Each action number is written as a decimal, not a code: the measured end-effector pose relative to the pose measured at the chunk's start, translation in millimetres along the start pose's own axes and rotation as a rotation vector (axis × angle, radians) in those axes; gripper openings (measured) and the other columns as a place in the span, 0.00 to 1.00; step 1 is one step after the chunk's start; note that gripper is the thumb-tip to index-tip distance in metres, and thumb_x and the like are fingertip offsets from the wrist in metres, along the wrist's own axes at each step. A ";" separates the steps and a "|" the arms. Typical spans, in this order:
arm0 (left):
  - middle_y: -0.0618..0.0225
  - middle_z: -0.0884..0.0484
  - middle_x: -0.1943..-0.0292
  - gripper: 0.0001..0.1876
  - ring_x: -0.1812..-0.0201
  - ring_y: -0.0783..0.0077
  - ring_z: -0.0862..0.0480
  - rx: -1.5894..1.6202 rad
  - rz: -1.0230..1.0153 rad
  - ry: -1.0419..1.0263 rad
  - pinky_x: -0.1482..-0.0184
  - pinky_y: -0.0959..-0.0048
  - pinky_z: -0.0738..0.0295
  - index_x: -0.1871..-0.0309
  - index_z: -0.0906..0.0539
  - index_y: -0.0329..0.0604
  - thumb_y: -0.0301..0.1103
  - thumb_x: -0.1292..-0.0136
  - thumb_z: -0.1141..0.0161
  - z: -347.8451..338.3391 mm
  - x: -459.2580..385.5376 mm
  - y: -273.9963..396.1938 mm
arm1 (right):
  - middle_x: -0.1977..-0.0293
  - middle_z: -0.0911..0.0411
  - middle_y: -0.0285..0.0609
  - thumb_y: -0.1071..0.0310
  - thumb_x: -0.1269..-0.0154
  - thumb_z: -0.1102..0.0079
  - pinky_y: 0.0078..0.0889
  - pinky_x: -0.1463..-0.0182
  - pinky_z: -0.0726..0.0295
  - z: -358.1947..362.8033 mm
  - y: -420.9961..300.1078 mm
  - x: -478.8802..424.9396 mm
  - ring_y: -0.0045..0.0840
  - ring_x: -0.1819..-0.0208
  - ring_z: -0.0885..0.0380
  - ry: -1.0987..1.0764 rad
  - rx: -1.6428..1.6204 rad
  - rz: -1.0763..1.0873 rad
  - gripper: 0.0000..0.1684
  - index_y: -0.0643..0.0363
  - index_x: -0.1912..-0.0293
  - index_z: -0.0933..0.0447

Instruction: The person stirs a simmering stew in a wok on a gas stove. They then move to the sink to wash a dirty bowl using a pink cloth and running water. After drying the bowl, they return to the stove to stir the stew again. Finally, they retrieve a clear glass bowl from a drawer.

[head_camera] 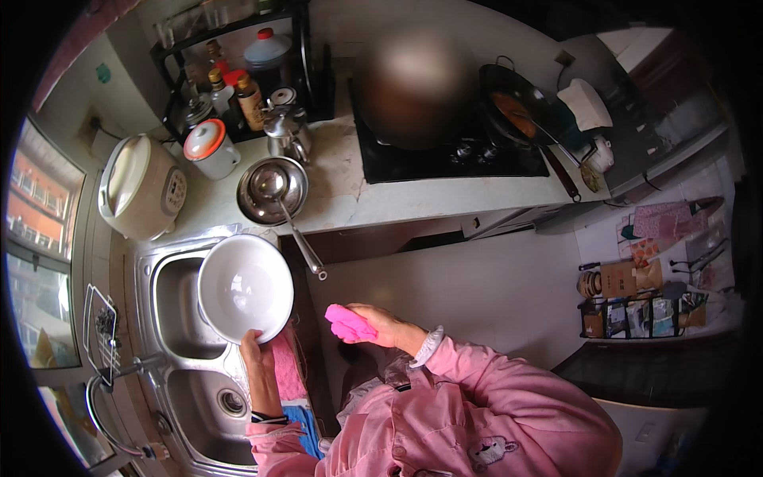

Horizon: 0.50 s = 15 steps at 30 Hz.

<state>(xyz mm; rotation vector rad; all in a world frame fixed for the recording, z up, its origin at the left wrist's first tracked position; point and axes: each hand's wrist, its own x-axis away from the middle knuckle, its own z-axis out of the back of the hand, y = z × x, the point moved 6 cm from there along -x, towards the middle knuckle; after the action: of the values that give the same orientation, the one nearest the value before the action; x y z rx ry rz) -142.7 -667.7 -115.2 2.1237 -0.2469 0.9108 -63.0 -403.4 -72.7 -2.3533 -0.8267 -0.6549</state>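
My left hand (256, 355) grips the near rim of a white enamel basin (245, 289), which is tilted so its inside shows over the double steel sink (185, 310). A bright pink cloth (350, 324) is bunched in my right hand (384, 327), to the right of the basin and apart from it. Beyond the basin, on the counter, a steel bowl (244, 200) has a ladle (301, 244) lying in it, its handle sticking out past the counter's edge.
A rice cooker (143, 188), a lidded enamel mug (211, 149) and a steel kettle (287, 134) stand on the counter. The black hob (453, 164) bears a wok (518, 104) with reddish food and a blurred large pot. A curved faucet (95, 411) is beside the sink.
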 end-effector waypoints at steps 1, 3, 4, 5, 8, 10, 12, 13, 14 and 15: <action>0.55 0.27 0.56 0.23 0.52 0.57 0.25 -0.027 -0.018 0.012 0.45 0.63 0.28 0.52 0.32 0.24 0.16 0.59 0.54 4.6 -3.7 1.0 | 0.55 0.24 0.48 0.59 0.29 0.60 0.37 0.56 0.19 -3.8 -4.0 3.1 0.33 0.56 0.22 -0.002 0.026 0.013 0.19 0.61 0.47 0.31; 0.56 0.27 0.56 0.23 0.53 0.58 0.25 -0.024 -0.012 0.015 0.45 0.64 0.28 0.52 0.32 0.24 0.16 0.59 0.54 8.3 -9.5 0.1 | 0.55 0.24 0.48 0.59 0.29 0.60 0.36 0.55 0.19 -2.8 -6.9 5.1 0.32 0.56 0.22 0.037 0.043 0.026 0.19 0.61 0.47 0.31; 0.58 0.26 0.61 0.18 0.56 0.60 0.24 -0.020 -0.033 0.011 0.50 0.66 0.26 0.58 0.30 0.27 0.16 0.58 0.54 4.5 -10.2 -0.8 | 0.55 0.24 0.48 0.59 0.29 0.60 0.36 0.55 0.19 -1.7 -8.3 6.6 0.32 0.56 0.22 0.045 0.048 0.034 0.19 0.61 0.46 0.31; 0.60 0.25 0.65 0.13 0.60 0.63 0.22 -0.014 -0.053 0.008 0.55 0.68 0.24 0.64 0.29 0.29 0.16 0.58 0.53 1.2 -9.7 -1.9 | 0.55 0.24 0.47 0.59 0.29 0.60 0.36 0.55 0.19 0.1 -10.0 8.2 0.31 0.56 0.22 0.053 0.053 0.040 0.19 0.61 0.46 0.32; 0.61 0.23 0.67 0.11 0.63 0.65 0.21 -0.058 -0.105 0.021 0.58 0.70 0.22 0.66 0.26 0.29 0.16 0.56 0.53 2.4 -12.3 -0.6 | 0.55 0.24 0.47 0.60 0.29 0.60 0.35 0.55 0.19 -1.3 -13.2 8.9 0.30 0.56 0.22 0.006 0.064 0.053 0.20 0.61 0.46 0.32; 0.61 0.23 0.64 0.15 0.61 0.65 0.21 -0.088 -0.164 0.000 0.55 0.70 0.23 0.60 0.27 0.27 0.16 0.55 0.52 -1.8 -9.1 4.8 | 0.55 0.24 0.47 0.59 0.29 0.59 0.34 0.55 0.20 -3.6 -13.0 7.6 0.30 0.56 0.22 -0.043 0.059 0.061 0.20 0.61 0.45 0.32; 0.59 0.23 0.59 0.21 0.57 0.64 0.22 -0.092 -0.256 -0.050 0.52 0.70 0.24 0.53 0.29 0.25 0.16 0.54 0.51 -11.6 -2.5 6.7 | 0.55 0.24 0.46 0.59 0.30 0.59 0.34 0.55 0.20 -9.0 -12.5 7.6 0.30 0.56 0.22 -0.088 0.049 0.063 0.20 0.60 0.45 0.32; 0.58 0.25 0.54 0.25 0.53 0.63 0.23 -0.108 -0.272 -0.074 0.49 0.69 0.26 0.47 0.32 0.26 0.16 0.54 0.51 -19.5 0.1 7.1 | 0.60 0.24 0.44 0.59 0.30 0.58 0.29 0.61 0.22 -10.4 -13.6 8.8 0.27 0.62 0.24 -0.017 0.022 0.076 0.18 0.60 0.49 0.31; 0.56 0.27 0.48 0.29 0.49 0.62 0.24 -0.123 -0.302 -0.075 0.46 0.68 0.27 0.41 0.35 0.27 0.17 0.53 0.50 -19.6 6.5 12.9 | 0.65 0.25 0.43 0.59 0.30 0.58 0.25 0.66 0.25 -25.6 -15.4 12.6 0.23 0.67 0.26 0.040 0.000 0.066 0.17 0.60 0.52 0.30; 0.54 0.32 0.42 0.32 0.43 0.60 0.29 -0.121 -0.292 -0.131 0.39 0.67 0.35 0.36 0.41 0.29 0.16 0.50 0.51 -22.0 7.1 13.3 | 0.69 0.25 0.41 0.58 0.30 0.58 0.20 0.71 0.27 -32.3 -15.4 12.8 0.20 0.72 0.28 0.100 -0.028 0.054 0.16 0.60 0.56 0.28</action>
<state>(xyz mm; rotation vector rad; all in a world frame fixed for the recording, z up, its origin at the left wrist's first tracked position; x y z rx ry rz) -155.1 -659.5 -93.1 2.0419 -0.0531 0.5733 -72.9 -408.7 -36.4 -2.3388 -0.7123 -0.7592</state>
